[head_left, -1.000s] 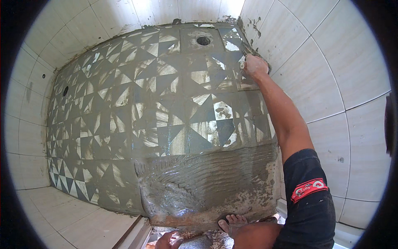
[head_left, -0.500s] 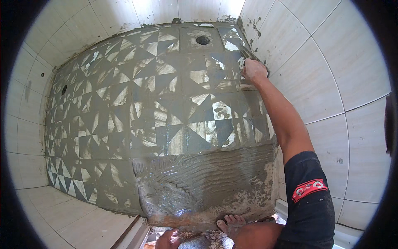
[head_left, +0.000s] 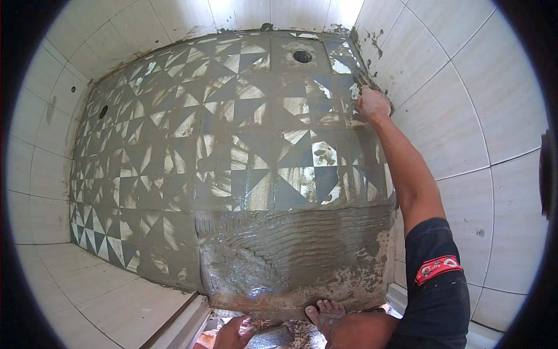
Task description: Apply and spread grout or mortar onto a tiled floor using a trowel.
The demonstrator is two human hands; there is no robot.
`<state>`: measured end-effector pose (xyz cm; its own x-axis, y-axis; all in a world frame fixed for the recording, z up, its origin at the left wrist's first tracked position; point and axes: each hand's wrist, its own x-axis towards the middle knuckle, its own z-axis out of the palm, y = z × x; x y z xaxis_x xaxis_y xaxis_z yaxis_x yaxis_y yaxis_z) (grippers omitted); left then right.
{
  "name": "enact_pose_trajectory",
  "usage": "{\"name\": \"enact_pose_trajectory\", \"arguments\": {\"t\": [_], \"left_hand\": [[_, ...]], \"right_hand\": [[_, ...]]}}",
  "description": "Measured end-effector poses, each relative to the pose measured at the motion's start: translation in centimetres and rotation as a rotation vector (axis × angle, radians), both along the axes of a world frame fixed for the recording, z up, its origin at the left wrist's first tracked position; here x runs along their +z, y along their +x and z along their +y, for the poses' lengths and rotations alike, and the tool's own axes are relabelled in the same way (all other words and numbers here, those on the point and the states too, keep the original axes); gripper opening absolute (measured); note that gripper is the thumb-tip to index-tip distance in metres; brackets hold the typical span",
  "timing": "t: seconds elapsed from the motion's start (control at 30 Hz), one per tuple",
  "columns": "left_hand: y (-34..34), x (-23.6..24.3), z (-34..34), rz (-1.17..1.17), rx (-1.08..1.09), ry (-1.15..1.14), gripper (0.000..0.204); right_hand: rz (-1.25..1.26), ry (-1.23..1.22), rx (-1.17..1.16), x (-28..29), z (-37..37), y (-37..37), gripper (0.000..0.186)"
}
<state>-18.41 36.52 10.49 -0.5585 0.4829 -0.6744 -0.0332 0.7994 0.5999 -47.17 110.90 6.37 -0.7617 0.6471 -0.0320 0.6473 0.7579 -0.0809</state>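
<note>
Head view: your right hand (head_left: 373,106) reached out at full arm's length to the far right edge of the patterned tile floor (head_left: 232,145), where the grey-and-white triangles met the pale wall tiles (head_left: 465,116). The hand was curled tight against that seam. Something dark seemed to stick out above the knuckles, but whether you were clutching a tool or only pressing with the fist could not be told.

Your left hand (head_left: 232,334) sat at the lower edge of the picture, half cut off, and its grip was likewise unclear. Your bare foot (head_left: 326,311) stood just beside it, toes touching the rim of the wet mortar bed (head_left: 290,256). That bed, combed in ridges, lay between you and the laid tiles.

By the look of it, the step in hand was working the edge along the wall. Any next move there would call for steady pressure and for keeping your weight off the fresh mortar.

No bucket or tub showed. The only hollow was the round drain opening (head_left: 302,56) in a far tile, and it was dark inside, so its contents could not be made out.
</note>
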Motion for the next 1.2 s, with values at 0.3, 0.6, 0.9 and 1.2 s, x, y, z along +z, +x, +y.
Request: {"name": "enact_pose_trajectory", "arguments": {"t": [0.3, 0.6, 0.9, 1.2], "left_hand": [[0.9, -0.9, -1.4, 0.075, 0.043, 0.004, 0.055], [0.4, -0.4, -1.1, 0.122, 0.036, 0.054, 0.054], [1.0, -0.6, -1.4, 0.151, 0.038, 0.061, 0.055], [0.9, 0.6, -0.9, 0.083, 0.011, 0.053, 0.055]], "right_hand": [[0.102, 0.007, 0.132, 1.1, -6.8, -2.4, 0.039], [0.171, -0.061, 0.248, -0.2, -10.4, -6.7, 0.038], [0.138, -0.091, 0.211, 0.2, -11.6, -6.3, 0.032], [0.231, -0.051, 0.219, 1.8, -11.0, -8.6, 0.030]]}}
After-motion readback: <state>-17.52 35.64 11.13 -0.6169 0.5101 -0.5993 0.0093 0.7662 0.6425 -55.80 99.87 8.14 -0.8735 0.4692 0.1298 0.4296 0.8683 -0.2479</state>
